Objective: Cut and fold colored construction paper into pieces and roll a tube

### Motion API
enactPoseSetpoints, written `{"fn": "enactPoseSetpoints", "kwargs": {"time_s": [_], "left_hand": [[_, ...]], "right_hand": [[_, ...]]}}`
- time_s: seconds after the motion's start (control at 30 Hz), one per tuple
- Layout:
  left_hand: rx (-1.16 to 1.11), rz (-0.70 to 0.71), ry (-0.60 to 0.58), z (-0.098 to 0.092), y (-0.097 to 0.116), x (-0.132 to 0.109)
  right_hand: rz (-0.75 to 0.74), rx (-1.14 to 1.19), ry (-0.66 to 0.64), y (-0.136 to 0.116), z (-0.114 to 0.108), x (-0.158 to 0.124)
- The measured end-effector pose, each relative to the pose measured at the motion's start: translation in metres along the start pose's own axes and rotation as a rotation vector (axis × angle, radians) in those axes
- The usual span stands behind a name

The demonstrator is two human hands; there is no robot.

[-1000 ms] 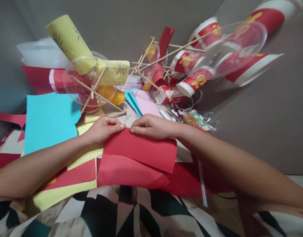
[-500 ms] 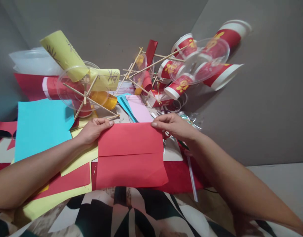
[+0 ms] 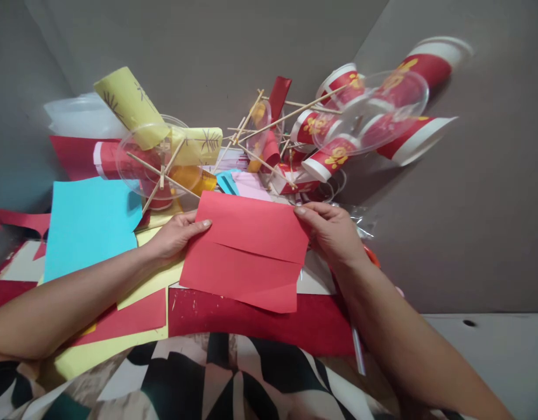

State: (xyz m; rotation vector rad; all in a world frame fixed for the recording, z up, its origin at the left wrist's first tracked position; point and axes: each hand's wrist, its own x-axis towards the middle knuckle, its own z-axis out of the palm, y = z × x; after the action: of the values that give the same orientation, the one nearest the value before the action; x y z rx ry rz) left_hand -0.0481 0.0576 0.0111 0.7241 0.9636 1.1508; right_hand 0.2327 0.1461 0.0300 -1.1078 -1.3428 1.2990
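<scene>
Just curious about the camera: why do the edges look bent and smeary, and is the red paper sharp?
Head view: the wide lens bows the picture toward its edges; the red folded paper, held by the left hand and right hand, is fairly sharp; the paper cup at top right is smeared by blur; the light is soft, with a faint sheen on the clear plastic lid.

I'm looking at a plain grey-brown wall (image 3: 208, 52) filling the back. A second panel (image 3: 492, 204) in the same tone is taking up the right, meeting it along a slanted seam. The left wall (image 3: 15, 116) is going bluish in shade. Lower right, a paler surface (image 3: 505, 361) is showing, floor or board, can't tell, with a small dark hole (image 3: 469, 322). Light is falling soft and even.
</scene>
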Motion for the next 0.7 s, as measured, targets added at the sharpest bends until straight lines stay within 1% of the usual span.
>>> {"fn": "enactPoseSetpoints", "kwargs": {"time_s": [0.1, 0.27, 0.43, 0.7], "left_hand": [[0.016, 0.019, -0.010, 0.000, -0.002, 0.000], [-0.005, 0.017, -0.034, 0.000, -0.002, 0.002], [-0.026, 0.002, -0.027, 0.002, 0.000, 0.002], [-0.026, -0.009, 0.022, 0.004, 0.002, 0.002]], "right_hand": [[0.002, 0.064, 0.027, 0.006, 0.001, 0.001], [0.046, 0.158, -0.012, 0.010, -0.002, -0.001], [0.010, 0.127, -0.019, 0.013, -0.009, -0.003], [0.075, 0.092, -0.095, 0.013, -0.010, -0.006]]}}
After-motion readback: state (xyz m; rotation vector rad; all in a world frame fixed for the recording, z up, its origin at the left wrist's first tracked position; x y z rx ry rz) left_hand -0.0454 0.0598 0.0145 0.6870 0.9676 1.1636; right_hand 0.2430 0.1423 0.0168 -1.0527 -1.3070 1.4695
